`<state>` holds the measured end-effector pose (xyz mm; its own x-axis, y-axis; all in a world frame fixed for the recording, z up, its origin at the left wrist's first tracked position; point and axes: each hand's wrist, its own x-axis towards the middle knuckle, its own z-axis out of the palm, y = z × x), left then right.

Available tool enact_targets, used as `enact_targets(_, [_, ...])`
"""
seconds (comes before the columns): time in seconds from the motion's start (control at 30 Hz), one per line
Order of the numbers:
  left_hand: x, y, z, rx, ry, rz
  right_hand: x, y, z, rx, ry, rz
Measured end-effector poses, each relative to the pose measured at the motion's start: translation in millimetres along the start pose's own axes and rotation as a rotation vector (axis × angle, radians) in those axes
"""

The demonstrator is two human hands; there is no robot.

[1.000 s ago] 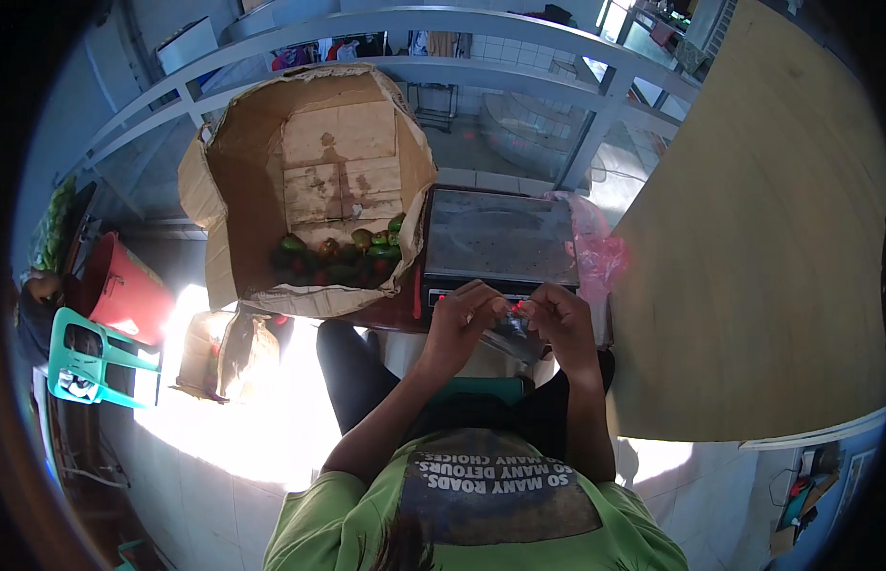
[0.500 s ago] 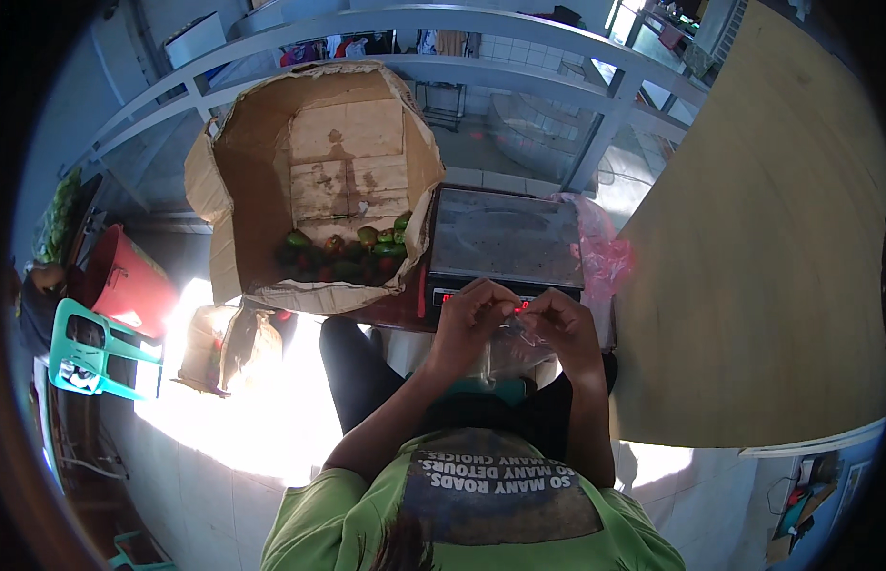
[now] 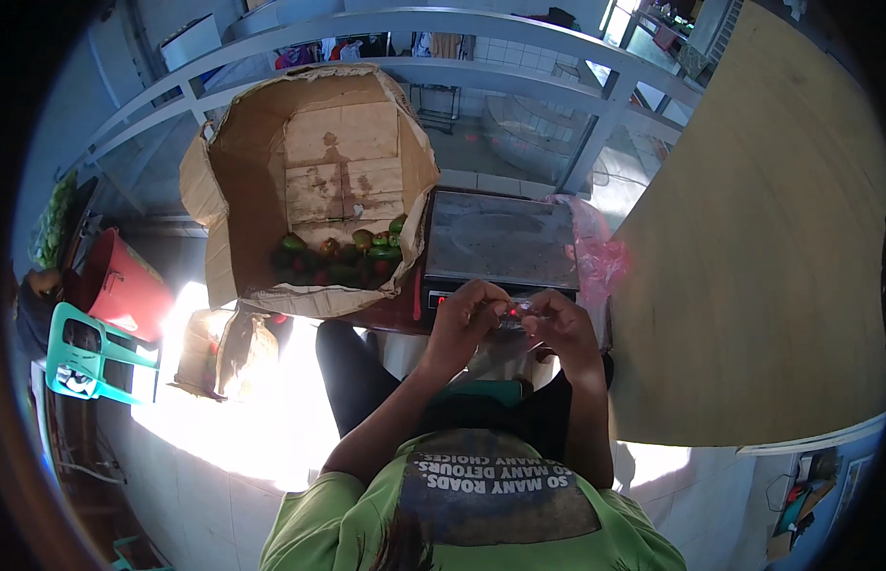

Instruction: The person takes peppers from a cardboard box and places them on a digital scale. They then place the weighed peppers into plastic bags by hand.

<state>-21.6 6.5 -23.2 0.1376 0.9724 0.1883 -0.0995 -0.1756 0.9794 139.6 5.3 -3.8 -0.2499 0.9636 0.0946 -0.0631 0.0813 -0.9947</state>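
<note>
A clear plastic bag (image 3: 490,354) hangs between my hands above my lap, its upper edge pinched. My left hand (image 3: 465,325) is closed on one side of that edge, thumb against the fingers. Close beside it, my right hand (image 3: 566,333) pinches the other side with bent fingers. Just beyond them stands a digital scale with a flat grey metal platform (image 3: 503,238); its red-lit display is partly covered by my hands.
Left of the scale, an open cardboard box (image 3: 314,88) holds several green and reddish vegetables resembling peppers (image 3: 343,262). A pink plastic bag (image 3: 600,257) lies right of the scale, beside a large wooden panel (image 3: 757,266). A red bucket (image 3: 133,290) and green stool (image 3: 76,352) stand far left.
My fingers have shifted slightly at the clear bag's edge, and the bag hangs in a different fold. Both hands remain pinched on it. The whole view has moved a little.
</note>
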Motion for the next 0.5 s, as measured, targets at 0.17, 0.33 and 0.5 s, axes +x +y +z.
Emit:
enact_targets(0.17, [1, -3, 0, -0.021, -0.022, 0.103, 0, 6, -1, -0.092, 0.007, -0.064])
enact_targets(0.33, [-2, -10, -2, -0.103, -0.051, 0.019, -2, 7, 8, -0.119, 0.124, -0.018])
enact_targets(0.5, [-3, 3, 2, -0.213, -0.078, -0.045, 0, 7, 15, -0.051, 0.184, -0.099])
